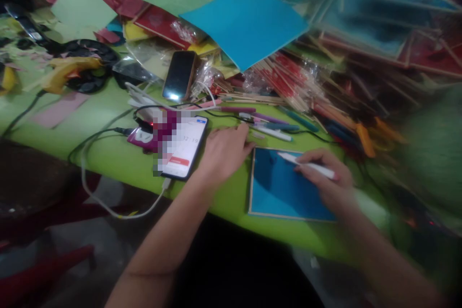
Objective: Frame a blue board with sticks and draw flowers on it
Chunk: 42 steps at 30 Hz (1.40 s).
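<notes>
Right hand (330,180) clamped on white pen (306,164) over blue wood-framed board (277,187); left hand (222,151) flat, fingers apart, on green bench (108,139); risk: unbraced board sliding, smearing stroke.

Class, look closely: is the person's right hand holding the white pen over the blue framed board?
Yes: the right hand grips the white pen, its tip over the blue framed board.

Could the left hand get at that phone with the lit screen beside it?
Probably yes: the left hand lies flat on the table right beside the phone, with nothing between them.
</notes>
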Each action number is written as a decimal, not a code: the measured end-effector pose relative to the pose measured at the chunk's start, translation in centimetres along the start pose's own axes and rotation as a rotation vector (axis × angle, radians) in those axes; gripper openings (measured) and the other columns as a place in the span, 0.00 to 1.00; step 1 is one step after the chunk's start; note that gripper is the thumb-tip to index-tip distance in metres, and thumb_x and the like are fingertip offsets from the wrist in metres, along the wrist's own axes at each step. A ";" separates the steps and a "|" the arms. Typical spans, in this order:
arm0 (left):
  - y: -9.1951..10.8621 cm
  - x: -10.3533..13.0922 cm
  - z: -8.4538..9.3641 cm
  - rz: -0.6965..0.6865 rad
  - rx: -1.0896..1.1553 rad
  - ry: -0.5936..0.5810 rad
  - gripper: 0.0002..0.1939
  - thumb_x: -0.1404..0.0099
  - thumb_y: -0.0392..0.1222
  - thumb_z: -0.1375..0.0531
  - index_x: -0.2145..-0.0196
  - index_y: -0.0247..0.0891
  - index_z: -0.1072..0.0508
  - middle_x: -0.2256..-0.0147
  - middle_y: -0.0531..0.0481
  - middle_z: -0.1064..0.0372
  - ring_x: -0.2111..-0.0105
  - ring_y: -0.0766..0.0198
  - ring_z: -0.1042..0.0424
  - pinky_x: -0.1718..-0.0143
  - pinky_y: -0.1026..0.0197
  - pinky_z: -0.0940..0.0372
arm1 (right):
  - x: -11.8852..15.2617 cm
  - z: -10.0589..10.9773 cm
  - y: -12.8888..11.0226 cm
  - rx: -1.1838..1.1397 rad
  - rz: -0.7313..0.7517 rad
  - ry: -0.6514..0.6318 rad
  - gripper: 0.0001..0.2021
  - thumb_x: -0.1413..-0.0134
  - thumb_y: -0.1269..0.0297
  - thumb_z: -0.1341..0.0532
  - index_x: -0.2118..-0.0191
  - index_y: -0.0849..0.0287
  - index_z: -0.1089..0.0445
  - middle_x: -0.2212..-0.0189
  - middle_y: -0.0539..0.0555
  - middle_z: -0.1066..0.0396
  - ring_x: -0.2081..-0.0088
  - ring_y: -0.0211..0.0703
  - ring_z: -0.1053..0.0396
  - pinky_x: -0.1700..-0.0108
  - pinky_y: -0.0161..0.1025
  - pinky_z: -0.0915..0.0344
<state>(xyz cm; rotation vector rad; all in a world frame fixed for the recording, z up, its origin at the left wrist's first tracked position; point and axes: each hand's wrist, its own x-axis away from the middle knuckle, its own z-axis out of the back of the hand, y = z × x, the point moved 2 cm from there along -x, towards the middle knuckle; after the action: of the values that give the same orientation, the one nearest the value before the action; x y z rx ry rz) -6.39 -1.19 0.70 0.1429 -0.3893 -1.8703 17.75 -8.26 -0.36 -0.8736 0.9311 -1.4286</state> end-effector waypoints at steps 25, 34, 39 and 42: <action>0.1 0.0 0.0 0.000 0.012 -0.023 0.08 0.25 0.43 0.42 0.57 0.37 0.26 0.66 0.45 0.24 0.66 0.54 0.24 0.55 0.51 0.31 | -0.6 -0.8 -1.0 0.088 -0.024 -0.018 0.05 0.49 0.60 0.33 0.71 0.53 0.27 0.77 0.50 0.24 0.76 0.42 0.31 0.74 0.38 0.36; 0.0 0.0 -0.1 -0.002 -0.001 -0.014 0.08 0.25 0.44 0.42 0.57 0.37 0.27 0.66 0.46 0.24 0.67 0.55 0.24 0.57 0.53 0.31 | -0.6 -1.1 -1.0 0.103 -0.047 -0.003 0.05 0.48 0.60 0.34 0.69 0.54 0.27 0.76 0.51 0.23 0.75 0.42 0.30 0.73 0.38 0.37; 0.0 0.0 -0.2 0.000 -0.004 -0.009 0.08 0.25 0.45 0.42 0.57 0.38 0.27 0.66 0.45 0.24 0.67 0.55 0.24 0.55 0.51 0.30 | -0.6 -1.1 -1.0 0.096 -0.051 0.015 0.05 0.48 0.60 0.33 0.68 0.54 0.26 0.75 0.52 0.23 0.75 0.42 0.30 0.73 0.38 0.37; 0.0 0.0 -0.2 -0.001 0.000 -0.007 0.08 0.25 0.44 0.41 0.57 0.38 0.27 0.65 0.46 0.23 0.67 0.54 0.24 0.55 0.51 0.30 | -0.7 -1.2 -0.9 0.101 -0.061 0.031 0.06 0.48 0.59 0.33 0.68 0.54 0.26 0.75 0.51 0.23 0.75 0.42 0.30 0.73 0.38 0.37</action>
<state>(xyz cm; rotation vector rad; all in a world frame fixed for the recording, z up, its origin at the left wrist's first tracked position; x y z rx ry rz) -6.36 -1.19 0.46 0.1365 -0.3936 -1.8723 16.36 -7.50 0.01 -0.8128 0.8535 -1.5319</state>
